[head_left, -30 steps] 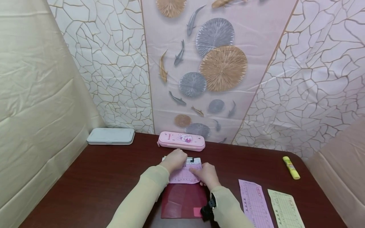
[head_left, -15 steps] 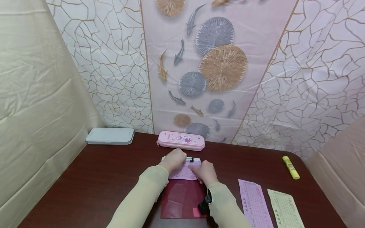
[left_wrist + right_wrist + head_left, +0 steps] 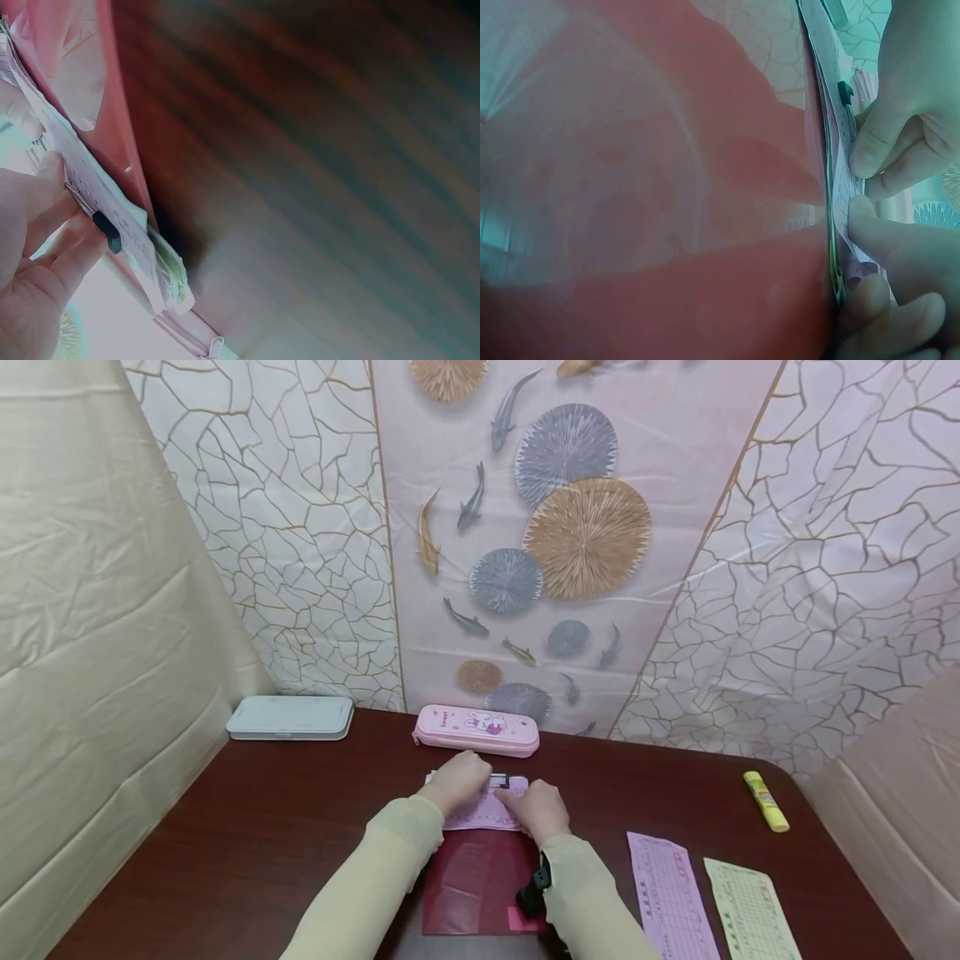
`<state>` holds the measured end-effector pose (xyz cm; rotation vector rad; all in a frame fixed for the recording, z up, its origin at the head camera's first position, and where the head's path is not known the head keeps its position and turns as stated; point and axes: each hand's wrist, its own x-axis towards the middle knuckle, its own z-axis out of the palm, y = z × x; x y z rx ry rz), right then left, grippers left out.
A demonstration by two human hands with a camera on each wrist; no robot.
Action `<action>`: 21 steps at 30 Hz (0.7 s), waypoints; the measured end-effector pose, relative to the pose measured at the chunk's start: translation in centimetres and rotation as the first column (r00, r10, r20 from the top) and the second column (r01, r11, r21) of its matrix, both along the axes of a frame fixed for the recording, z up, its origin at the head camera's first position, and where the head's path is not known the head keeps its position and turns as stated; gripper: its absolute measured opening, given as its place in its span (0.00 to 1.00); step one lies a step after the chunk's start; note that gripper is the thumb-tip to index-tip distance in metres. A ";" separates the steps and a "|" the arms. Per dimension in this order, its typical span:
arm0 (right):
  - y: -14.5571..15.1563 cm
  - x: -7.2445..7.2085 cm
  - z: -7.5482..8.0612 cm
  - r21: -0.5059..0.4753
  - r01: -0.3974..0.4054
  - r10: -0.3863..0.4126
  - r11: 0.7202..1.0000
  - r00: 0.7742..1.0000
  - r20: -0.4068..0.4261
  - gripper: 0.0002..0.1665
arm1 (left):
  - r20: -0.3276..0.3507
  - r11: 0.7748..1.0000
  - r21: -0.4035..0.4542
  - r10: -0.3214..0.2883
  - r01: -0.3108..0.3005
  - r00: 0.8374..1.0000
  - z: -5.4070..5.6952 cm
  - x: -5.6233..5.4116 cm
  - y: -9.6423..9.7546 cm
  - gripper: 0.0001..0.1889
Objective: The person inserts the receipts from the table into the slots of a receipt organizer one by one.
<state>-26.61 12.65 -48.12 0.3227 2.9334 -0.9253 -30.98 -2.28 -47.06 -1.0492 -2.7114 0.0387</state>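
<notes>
This looks like a study or office nook, though which is unclear, its wood-grained worktop [image 3: 225, 843] backed by patterned fabric hangings [image 3: 450, 643] and carrying a pink pencil case [image 3: 477, 732] and printed slips [image 3: 672, 893].

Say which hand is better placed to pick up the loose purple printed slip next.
Probably the right hand: the loose purple printed slip lies on its side, while the left hand would have to cross the right forearm.

Held slip [image 3: 480, 817] is lilac with a printed grid — folder [image 3: 461, 885] dark red — pencil case [image 3: 457, 732] pink, bunny-printed.
</notes>
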 end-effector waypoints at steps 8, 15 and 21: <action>0.1 0.0 -0.1 -0.003 0.010 -0.010 1.000 1.000 0.020 0.29 | 0.109 0.994 0.097 0.041 -0.051 0.993 -0.1 -0.2 -0.4 0.02; 0.2 0.2 -0.1 -0.045 -0.011 0.013 0.999 1.000 0.028 0.29 | 0.217 0.987 0.145 0.043 -0.075 0.975 0.1 -0.6 -0.9 0.08; 0.9 0.9 0.2 -0.201 -0.037 0.047 0.979 0.998 0.043 0.26 | 0.266 0.985 0.148 0.046 -0.088 0.963 0.1 -1.0 -0.7 0.09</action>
